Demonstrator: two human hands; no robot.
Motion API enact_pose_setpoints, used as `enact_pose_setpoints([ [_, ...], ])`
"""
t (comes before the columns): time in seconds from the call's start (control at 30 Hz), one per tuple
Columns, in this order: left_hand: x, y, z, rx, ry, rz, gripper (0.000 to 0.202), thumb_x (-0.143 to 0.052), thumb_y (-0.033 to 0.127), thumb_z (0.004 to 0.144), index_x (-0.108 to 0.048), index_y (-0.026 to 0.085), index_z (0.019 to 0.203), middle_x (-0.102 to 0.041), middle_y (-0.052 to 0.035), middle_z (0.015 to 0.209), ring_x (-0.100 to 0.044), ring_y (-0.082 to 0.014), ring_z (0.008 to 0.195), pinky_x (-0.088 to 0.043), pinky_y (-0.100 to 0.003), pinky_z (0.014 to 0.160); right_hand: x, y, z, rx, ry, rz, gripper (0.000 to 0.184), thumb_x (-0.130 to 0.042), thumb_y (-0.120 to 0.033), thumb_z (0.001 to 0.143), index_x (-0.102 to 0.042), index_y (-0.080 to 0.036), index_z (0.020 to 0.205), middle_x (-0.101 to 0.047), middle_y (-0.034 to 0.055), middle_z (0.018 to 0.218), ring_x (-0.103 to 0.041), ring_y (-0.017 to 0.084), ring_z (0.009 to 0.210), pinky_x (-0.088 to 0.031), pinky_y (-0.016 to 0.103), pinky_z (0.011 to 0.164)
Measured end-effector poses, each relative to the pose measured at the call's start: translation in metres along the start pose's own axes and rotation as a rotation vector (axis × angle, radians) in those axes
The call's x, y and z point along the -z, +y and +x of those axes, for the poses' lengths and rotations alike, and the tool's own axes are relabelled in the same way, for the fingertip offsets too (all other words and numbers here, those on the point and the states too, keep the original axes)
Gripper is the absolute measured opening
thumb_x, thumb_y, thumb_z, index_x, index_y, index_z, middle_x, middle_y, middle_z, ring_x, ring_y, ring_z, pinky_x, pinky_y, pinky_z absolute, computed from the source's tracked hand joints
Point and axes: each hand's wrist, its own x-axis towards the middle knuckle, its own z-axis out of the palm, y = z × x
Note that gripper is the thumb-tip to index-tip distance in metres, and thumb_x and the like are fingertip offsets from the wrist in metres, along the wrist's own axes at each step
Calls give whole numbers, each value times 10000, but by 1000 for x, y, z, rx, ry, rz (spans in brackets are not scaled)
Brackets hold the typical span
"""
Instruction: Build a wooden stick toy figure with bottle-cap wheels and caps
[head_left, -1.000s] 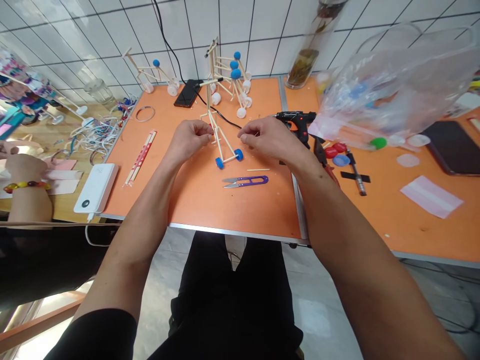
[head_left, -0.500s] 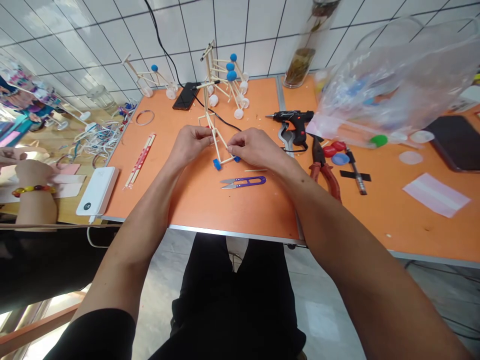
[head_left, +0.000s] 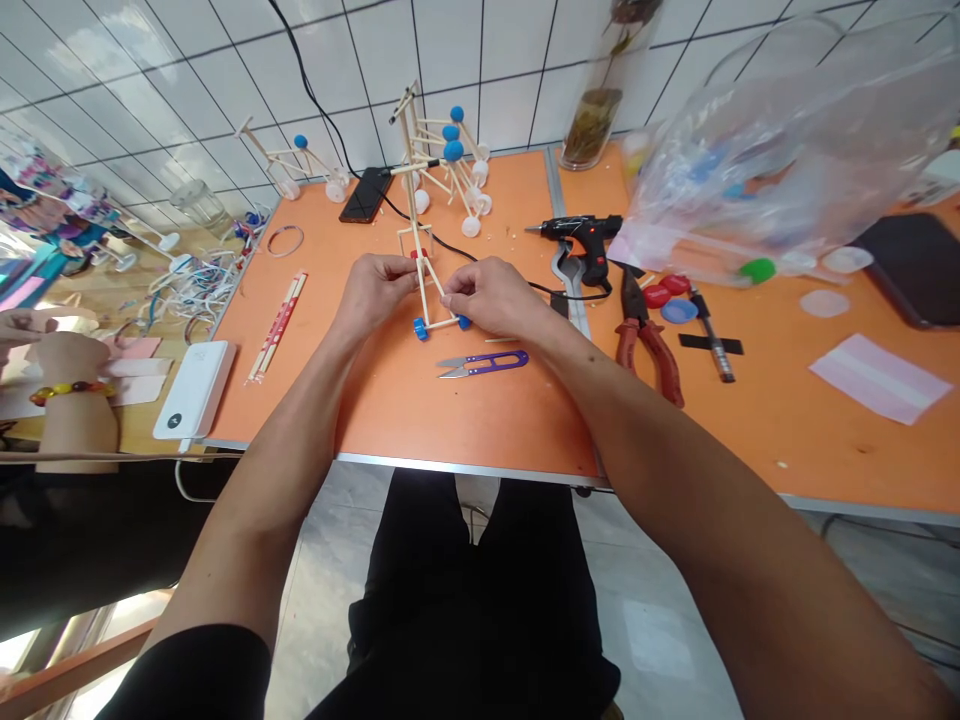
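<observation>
Right hand (head_left: 491,298) slid closer to left, fingers (head_left: 448,300) pinching stick frame (head_left: 410,200) by blue wheel (head_left: 420,329); left hand (head_left: 375,293) gripping frame too.

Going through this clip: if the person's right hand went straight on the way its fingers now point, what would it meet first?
The wooden-stick model with blue wheels: the right hand points left at its lower frame, and the fingertips look at or against the sticks already, though depth is hard to judge from this view.
</observation>
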Motion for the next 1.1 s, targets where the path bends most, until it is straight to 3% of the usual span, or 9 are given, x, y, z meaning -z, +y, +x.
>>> enact_pose_setpoints([
  [0.13,1,0,0,-20,-3,24,473,-1065,694,892,-923,260,768,-868,-25,823,-739,-224,832,-599,-358,775,-1,-2,-1,-23,5,6,150,-799,-154,1010,-863,-203,883,-887,50,899,-772,213,834,-507,353,804],
  [0.33,5,4,-1,-30,-30,31,474,-1046,714,894,-925,264,802,-881,-30,850,-749,-233,858,-599,-373,794,0,-6,-2,-13,-6,12,186,-784,-145,1025,-844,-204,859,-869,43,851,-755,206,795,-521,355,805],
  [0.47,10,8,-1,-56,-38,-27,321,-1030,561,913,-925,262,858,-922,-72,952,-826,-273,978,-667,-425,925,0,-7,-2,-28,4,14,185,-790,-136,1012,-845,-207,850,-862,47,837,-770,222,806,-539,370,826],
  [0.6,13,7,1,-62,-4,-53,191,-1012,442,942,-928,272,920,-903,-60,954,-833,-262,960,-690,-439,917,0,-7,-2,-46,-6,33,173,-784,-138,999,-843,-211,853,-846,44,810,-783,232,797,-558,378,826],
  [0.87,12,5,4,-144,-27,-103,564,-1156,682,853,-922,310,1207,-895,-55,1028,-842,-268,1012,-703,-450,975,-2,-6,-3,-40,-16,70,153,-787,-139,1012,-819,-214,882,-857,42,857,-749,208,768,-550,371,781],
  [1.1,10,5,3,-182,-42,-49,418,-1095,677,940,-970,290,1038,-943,-82,1080,-850,-284,1040,-673,-447,983,-9,-4,5,19,61,99,93,-828,-238,1062,-893,-216,999,-892,53,982,-770,229,898,-565,363,850],
])
